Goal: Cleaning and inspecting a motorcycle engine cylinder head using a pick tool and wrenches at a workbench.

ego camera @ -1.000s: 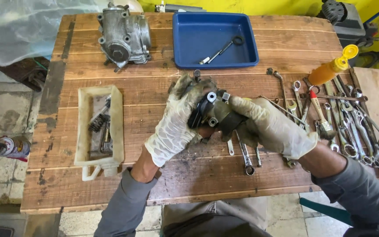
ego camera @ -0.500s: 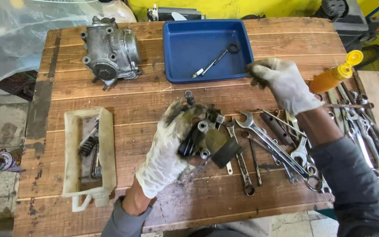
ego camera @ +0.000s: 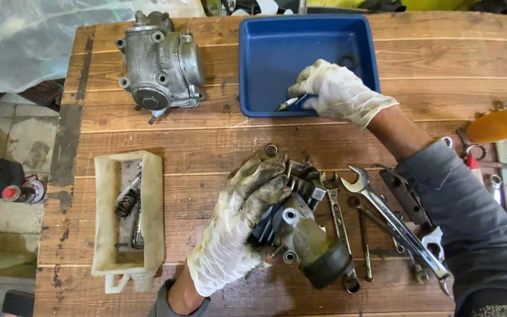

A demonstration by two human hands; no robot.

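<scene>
Reaching further now, the right hand has gone from hovering past the edge of the blue tray to down inside it, fingers closing on a slim metal tool lying on the tray floor. The left hand, in a grimy glove, has stayed wrapped around the engine part, a finned metal casting with a dark round cap at its near end, held just above the counter.

That casting looks heavy and rigid, and probably oily, judging by the stained glove, so it could slip; the fins and the squarer body seem the surest places to grip, not the smooth cap. Spanners lie spread to its right, a white tray of springs to its left, and a grey engine casing sits at the far side.
</scene>
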